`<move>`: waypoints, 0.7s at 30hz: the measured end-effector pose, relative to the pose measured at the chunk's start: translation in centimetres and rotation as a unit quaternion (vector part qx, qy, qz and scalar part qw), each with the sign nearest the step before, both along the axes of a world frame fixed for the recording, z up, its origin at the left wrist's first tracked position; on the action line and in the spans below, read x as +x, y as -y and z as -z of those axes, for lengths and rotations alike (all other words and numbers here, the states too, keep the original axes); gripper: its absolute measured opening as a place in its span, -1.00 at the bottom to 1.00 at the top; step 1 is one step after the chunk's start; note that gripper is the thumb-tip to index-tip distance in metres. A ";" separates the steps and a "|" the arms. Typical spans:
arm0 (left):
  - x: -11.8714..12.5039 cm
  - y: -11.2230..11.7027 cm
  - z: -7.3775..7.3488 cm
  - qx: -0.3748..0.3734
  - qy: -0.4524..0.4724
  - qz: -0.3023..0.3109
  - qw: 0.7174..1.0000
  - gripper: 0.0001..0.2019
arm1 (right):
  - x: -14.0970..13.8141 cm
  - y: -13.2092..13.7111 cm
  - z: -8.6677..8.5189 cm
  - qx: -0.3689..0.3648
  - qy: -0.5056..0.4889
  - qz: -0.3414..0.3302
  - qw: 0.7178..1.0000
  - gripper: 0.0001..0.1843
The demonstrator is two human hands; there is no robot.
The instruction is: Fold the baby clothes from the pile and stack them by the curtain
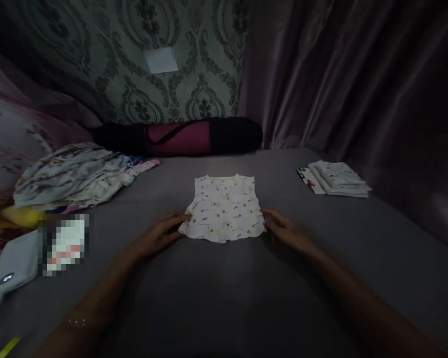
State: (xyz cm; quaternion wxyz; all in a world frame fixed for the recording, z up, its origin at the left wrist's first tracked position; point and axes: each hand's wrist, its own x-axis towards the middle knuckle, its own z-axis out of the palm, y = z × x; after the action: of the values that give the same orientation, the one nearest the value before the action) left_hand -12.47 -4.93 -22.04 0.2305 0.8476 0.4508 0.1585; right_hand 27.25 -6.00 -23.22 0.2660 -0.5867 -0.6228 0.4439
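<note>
A small white sleeveless garment with a coloured print lies spread flat on the grey bed surface, neckline away from me. My left hand rests at its lower left corner, fingertips touching the hem. At the lower right edge my right hand touches the cloth the same way. Both hands lie flat with fingers stretched out, though motion blurs them slightly.
A heap of unfolded printed clothes lies at the left. Folded pieces are stacked at the right. A dark and maroon roll bag lies along the patterned wall. Curtains hang at the right. A white device sits at the near left.
</note>
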 end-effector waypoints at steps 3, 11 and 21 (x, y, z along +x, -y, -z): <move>0.2 0.0 0.1 0.010 0.004 0.013 1.000 -0.61 | 0.4 -0.1 1.1 0.116 0.054 -0.060 0.990 -0.52; 0.5 -0.8 1.0 0.045 -0.017 0.022 0.999 -0.65 | 1.3 -0.3 1.4 0.271 0.161 -0.176 0.933 -0.43; 0.8 -2.3 0.0 0.000 0.018 0.031 0.999 -0.71 | 1.4 -1.7 -0.1 0.268 0.178 -0.214 0.922 -0.67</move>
State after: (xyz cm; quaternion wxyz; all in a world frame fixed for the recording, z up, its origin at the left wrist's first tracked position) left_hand -11.69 -2.60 -22.09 0.2438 0.8579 0.4205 0.1668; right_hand 28.61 -4.27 -23.11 0.1965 -0.4156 -0.8663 0.1954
